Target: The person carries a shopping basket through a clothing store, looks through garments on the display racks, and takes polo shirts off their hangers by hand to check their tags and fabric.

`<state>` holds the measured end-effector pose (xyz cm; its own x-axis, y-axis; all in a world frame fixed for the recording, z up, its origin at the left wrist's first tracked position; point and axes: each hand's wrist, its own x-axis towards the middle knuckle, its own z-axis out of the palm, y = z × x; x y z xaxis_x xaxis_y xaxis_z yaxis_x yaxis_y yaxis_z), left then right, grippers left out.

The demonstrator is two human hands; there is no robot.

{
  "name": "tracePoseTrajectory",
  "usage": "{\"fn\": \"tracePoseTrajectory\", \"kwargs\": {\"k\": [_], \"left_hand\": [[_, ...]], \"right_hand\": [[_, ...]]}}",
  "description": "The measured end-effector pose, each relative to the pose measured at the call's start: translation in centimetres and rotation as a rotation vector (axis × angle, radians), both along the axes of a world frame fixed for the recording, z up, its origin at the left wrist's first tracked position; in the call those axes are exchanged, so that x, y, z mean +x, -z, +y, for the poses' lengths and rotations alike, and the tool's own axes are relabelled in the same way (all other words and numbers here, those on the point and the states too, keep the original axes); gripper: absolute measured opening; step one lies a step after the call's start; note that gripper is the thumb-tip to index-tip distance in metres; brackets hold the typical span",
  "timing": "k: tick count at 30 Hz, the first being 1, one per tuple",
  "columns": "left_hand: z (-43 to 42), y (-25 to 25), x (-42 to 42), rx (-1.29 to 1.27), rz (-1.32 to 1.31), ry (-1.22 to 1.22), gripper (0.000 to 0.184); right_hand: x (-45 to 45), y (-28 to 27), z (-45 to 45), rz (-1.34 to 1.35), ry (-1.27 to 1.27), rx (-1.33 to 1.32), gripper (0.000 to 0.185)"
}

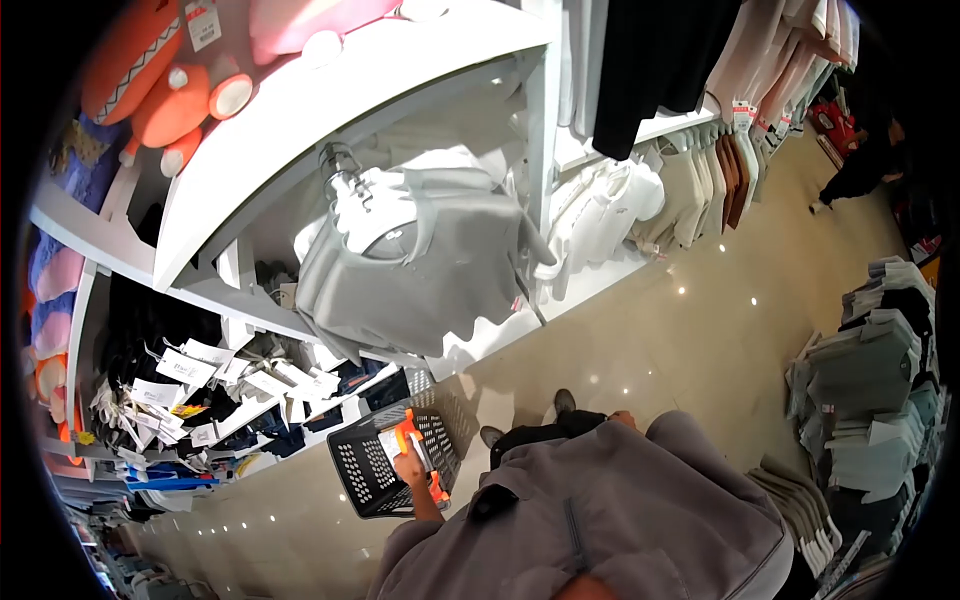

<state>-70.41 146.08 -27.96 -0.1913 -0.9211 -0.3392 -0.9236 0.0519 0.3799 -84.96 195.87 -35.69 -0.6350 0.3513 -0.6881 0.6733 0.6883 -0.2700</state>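
Note:
My left hand (410, 466) is closed round the orange handle of a black shopping basket (362, 468), which hangs low at my left side. A white label shows beside the handle, and the basket looks bare inside where I can see. Only a small part of my right hand (622, 417) shows past the front of my grey jacket (600, 500); its fingers are mostly hidden. Ahead of me, grey tops (410, 280) hang from a metal rail arm, apart from both hands.
White tags (187, 367) dangle from clothes on the shelf at left. Plush toys (175, 105) sit above. White shirts (605, 205) hang farther along the wall. A clothes rack (860, 370) stands at right. Tiled floor (640, 320) runs between; another person's leg (845, 190) shows far right.

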Motion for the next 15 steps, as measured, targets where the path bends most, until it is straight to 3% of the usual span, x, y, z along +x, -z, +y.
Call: {"fn": "tracePoseTrajectory", "kwargs": {"k": [5,11,15], "left_hand": [[5.3,-1.7,-3.4,-0.006,-0.019,0.006,0.080],[10.4,-1.1,-6.1,-0.144,-0.014,-0.018,0.080],[11.1,-1.5,-7.7,-0.195,-0.005,0.028,0.076]], "right_hand": [[-3.4,3.4,6.8,0.015,-0.148,-0.252,0.031],[-5.0,-1.5,8.8,-0.112,0.213,-0.379,0.028],[-5.7,1.5,9.2,-0.137,0.189,-0.400,0.027]]}}
